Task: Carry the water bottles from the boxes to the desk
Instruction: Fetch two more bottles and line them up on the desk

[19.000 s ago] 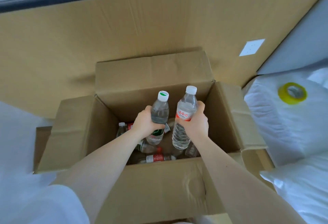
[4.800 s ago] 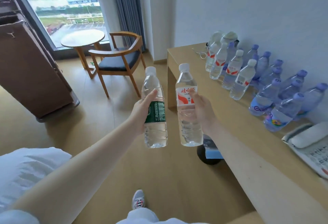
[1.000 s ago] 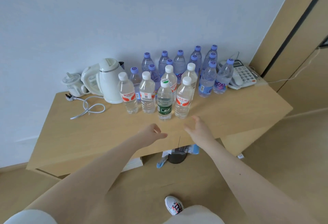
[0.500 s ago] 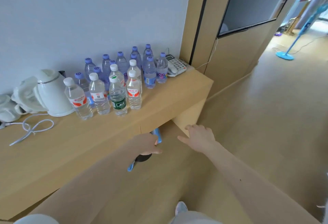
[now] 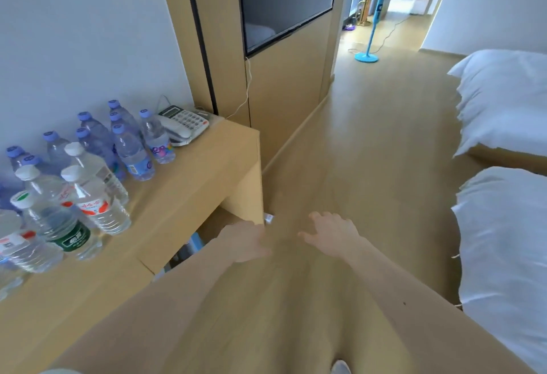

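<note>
now both hands loose, fingers relaxed, each grip empty

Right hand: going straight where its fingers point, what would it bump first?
Nothing close: the right hand hangs open above the floor. Farther ahead perhaps the wooden wall panel, though depth is unclear.

1. You have water bottles here: clear glossy plastic, ribbed walls.
2. Your desk: pale wood, smooth, matt.
3. On your right, bedding: white cloth, creased.
4. Wall screen: dark, glossy.
5. The telephone: white plastic.
</note>
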{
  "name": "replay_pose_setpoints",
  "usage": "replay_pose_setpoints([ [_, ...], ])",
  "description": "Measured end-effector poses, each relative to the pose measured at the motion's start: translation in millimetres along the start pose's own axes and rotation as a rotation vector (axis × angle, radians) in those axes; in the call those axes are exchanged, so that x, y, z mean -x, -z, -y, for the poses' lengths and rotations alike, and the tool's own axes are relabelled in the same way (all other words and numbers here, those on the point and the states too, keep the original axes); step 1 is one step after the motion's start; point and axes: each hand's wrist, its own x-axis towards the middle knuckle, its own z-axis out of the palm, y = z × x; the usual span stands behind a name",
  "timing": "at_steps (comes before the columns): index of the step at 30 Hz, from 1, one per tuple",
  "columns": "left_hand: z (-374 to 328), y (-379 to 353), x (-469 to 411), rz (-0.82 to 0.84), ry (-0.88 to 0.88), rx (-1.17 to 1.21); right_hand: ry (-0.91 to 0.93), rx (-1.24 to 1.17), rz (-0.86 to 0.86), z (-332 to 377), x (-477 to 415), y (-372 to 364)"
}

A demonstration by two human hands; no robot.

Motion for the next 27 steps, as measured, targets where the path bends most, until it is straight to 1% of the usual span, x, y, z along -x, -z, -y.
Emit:
replay_pose_setpoints([
  [5,-71,18,-69,0.046,-0.057,-0.06,-0.071,-0.05,0.001,-87,-21,12],
  [11,-175,45,-141,0.042,-0.137,-0.113,-0.159,-0.106,0.009,-196,-42,20],
  [16,-240,54,-185,0.026,-0.181,-0.124,-0.213,-0.152,0.038,-264,-59,20],
  [20,-264,57,-213,0.052,-0.185,-0.157,-0.243,-0.211,0.046,-294,-73,17],
  [27,-275,83,-282,0.081,-0.22,-0.184,-0.334,-0.25,0.041,-331,-116,26],
])
